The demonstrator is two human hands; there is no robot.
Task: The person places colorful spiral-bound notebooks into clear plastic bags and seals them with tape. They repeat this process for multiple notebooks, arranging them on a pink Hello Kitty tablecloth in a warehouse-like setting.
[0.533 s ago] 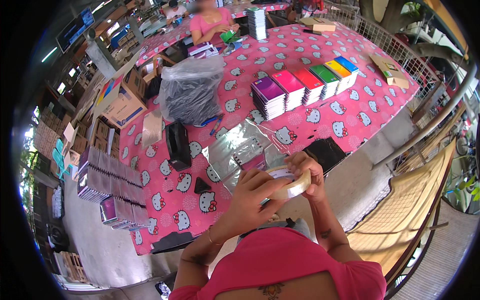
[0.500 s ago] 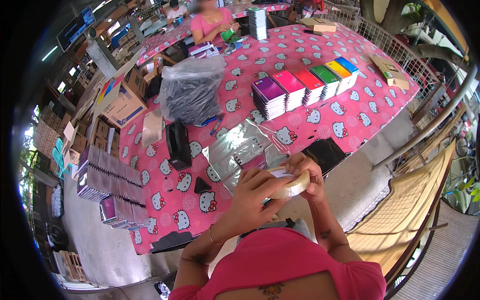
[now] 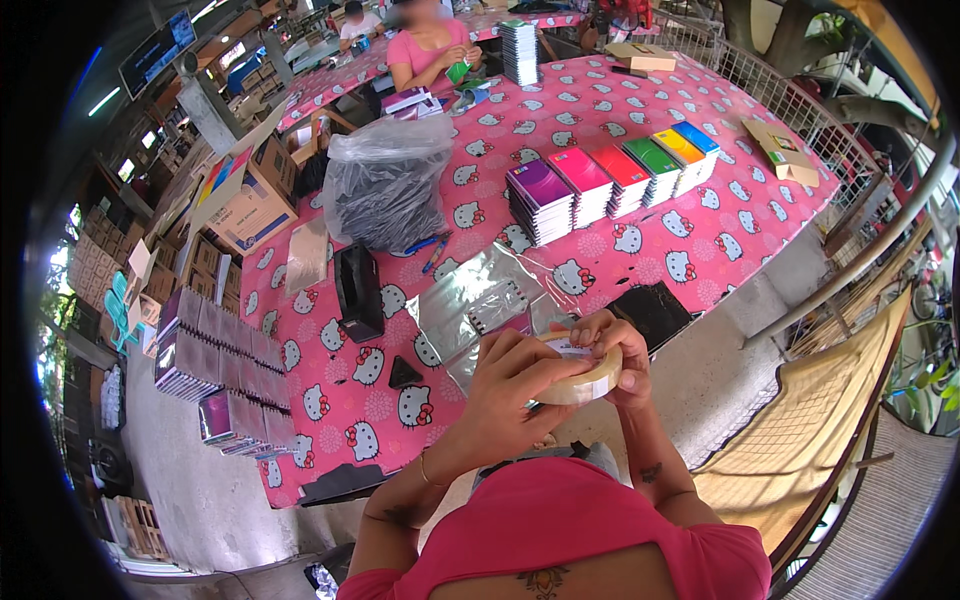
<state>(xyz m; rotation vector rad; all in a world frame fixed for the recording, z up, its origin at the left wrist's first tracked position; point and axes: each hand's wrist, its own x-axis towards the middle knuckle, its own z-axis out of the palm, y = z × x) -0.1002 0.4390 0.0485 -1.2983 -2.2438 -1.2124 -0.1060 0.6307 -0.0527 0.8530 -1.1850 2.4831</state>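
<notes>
Close in front of my body, I hold a roll of clear tape (image 3: 578, 388) between both hands. My left hand (image 3: 505, 385) is closed around the roll's left side, its fingers over the top edge. On the other side my right hand (image 3: 622, 350) grips the rim, thumb against the outer face and fingertips at the upper edge. Just beyond the roll, a clear plastic sheet or bag (image 3: 445, 305) lies on the table with a spiral notebook (image 3: 500, 308) under or inside it. My hands partly cover the notebook.
Rows of coloured notebooks (image 3: 545, 190) stand beyond my hands. A grey plastic bag (image 3: 385, 185), a black box-shaped object (image 3: 357, 290) and a black triangular piece (image 3: 404, 371) are leftward. Wrapped notebook stacks (image 3: 215, 350) line the left edge. A co-worker (image 3: 430, 50) sits across the table.
The tape roll has tilted slightly, showing more of its outer face. Both hands keep their hold in nearly the same place. The co-worker's hands have shifted a little around a green item.
</notes>
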